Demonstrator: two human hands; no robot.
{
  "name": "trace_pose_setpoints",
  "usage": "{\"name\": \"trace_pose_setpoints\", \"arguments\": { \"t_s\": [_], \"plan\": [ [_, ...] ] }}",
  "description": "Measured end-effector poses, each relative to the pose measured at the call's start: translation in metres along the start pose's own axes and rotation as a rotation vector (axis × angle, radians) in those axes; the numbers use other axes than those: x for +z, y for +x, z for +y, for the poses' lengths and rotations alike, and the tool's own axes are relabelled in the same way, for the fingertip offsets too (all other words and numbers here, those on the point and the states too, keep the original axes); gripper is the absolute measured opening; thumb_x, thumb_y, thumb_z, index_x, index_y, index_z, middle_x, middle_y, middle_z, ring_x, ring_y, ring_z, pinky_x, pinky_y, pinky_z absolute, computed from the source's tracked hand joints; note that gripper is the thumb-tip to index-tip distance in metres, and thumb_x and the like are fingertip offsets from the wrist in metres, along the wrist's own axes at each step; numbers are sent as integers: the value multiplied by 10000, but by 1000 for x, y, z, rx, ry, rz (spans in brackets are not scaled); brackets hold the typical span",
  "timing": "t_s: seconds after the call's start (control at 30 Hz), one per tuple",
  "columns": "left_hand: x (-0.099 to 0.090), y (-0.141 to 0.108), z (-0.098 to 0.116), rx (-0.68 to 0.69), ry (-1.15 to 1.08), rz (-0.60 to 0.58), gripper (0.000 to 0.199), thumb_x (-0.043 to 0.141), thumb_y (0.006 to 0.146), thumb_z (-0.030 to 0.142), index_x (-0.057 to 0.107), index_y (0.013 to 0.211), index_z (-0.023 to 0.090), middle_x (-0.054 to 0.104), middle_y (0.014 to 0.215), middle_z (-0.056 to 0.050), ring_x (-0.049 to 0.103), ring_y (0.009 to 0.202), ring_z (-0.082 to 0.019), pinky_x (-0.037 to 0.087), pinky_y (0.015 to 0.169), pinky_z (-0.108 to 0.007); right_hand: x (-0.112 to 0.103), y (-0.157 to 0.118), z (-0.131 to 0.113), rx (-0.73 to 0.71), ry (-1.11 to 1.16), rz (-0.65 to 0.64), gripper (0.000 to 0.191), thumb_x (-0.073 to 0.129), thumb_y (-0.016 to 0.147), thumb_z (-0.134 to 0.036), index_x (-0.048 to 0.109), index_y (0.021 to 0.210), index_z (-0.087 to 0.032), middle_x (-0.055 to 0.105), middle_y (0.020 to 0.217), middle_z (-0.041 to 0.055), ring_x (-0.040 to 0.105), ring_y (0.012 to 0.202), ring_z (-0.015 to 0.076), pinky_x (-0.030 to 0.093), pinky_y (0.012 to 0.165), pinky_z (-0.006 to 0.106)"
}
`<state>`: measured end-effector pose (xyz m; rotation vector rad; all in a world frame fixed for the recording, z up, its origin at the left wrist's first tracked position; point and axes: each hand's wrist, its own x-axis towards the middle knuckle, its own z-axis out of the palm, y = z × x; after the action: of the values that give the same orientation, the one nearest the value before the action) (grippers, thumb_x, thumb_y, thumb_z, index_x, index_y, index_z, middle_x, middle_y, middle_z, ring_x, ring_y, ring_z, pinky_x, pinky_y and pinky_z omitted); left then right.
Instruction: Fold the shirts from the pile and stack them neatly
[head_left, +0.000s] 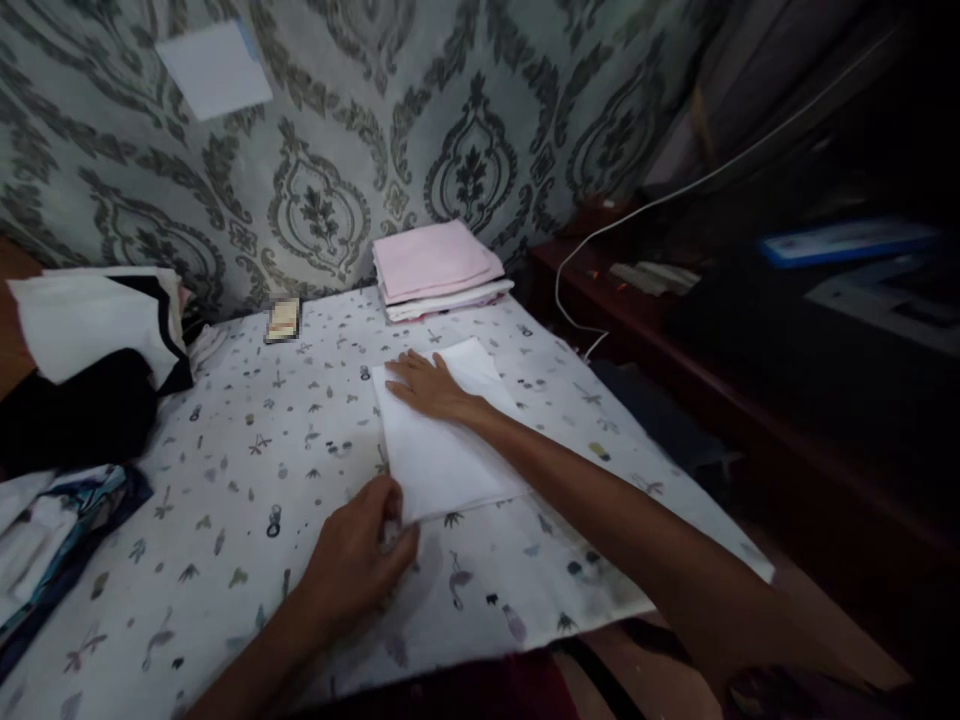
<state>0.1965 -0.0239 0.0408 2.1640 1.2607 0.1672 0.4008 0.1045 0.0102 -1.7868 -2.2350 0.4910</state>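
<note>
A folded white cloth [442, 465] lies flat on the patterned sheet in front of me. My right hand [427, 385] rests palm down on its far part, fingers spread. My left hand [364, 550] is at its near left corner, fingers half curled and the thumb held apart from the forefinger. The corner sits beside the gap between thumb and forefinger, and no grip on it shows. Beyond the cloth stands a neat stack of folded cloths [435, 262], pink on top and white below.
A white sheet with small prints [247, 480] covers the surface. Heaped clothes [90, 330] lie at the left, with more bundled fabric [60, 540] nearer me. A small blurred rectangular item [283, 320] lies by the patterned wall. A white cable [645, 208] hangs over dark red furniture [570, 270] at right.
</note>
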Motion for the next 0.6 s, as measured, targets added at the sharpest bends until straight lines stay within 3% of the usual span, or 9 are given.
{"name": "trace_pose_setpoints", "arguments": {
  "t_s": [0.1,0.2,0.37,0.5,0.6],
  "plan": [
    [-11,7,-8,-175,-469,47,310,543,881,460,489,1066,218,629,988,-64,623,799,-195,496,587,-296,-17,1,21,32,-15,57,504,288,1030,-296,379,1510,-174,333,1604,139,254,1495,262,195,1193,545],
    [-17,19,-11,-355,-774,-6,487,630,815,531,478,1139,201,648,1040,-105,674,839,-229,509,510,-273,-38,2,52,87,-73,25,483,425,974,-318,471,1436,-185,449,1513,157,368,1415,312,264,1145,574],
    [-16,36,-8,-480,-849,-168,541,735,730,499,535,1079,136,707,828,-111,703,715,-231,489,464,-239,-58,10,92,137,-59,-44,417,635,846,-419,633,1201,-200,616,1293,142,546,1198,336,428,1000,483],
    [-6,42,0,-483,-944,-224,578,759,725,417,541,1161,106,735,827,-129,720,702,-237,537,506,-264,-61,21,101,159,11,-77,401,736,760,-422,687,1065,-166,677,1200,139,606,1103,314,460,942,387],
    [-2,45,3,-465,-1005,-251,497,745,709,307,591,1128,88,738,825,-130,706,647,-211,539,501,-263,-68,26,99,169,77,-78,329,781,704,-351,714,957,-151,701,1142,136,620,1087,312,460,942,355]
  ]
}}
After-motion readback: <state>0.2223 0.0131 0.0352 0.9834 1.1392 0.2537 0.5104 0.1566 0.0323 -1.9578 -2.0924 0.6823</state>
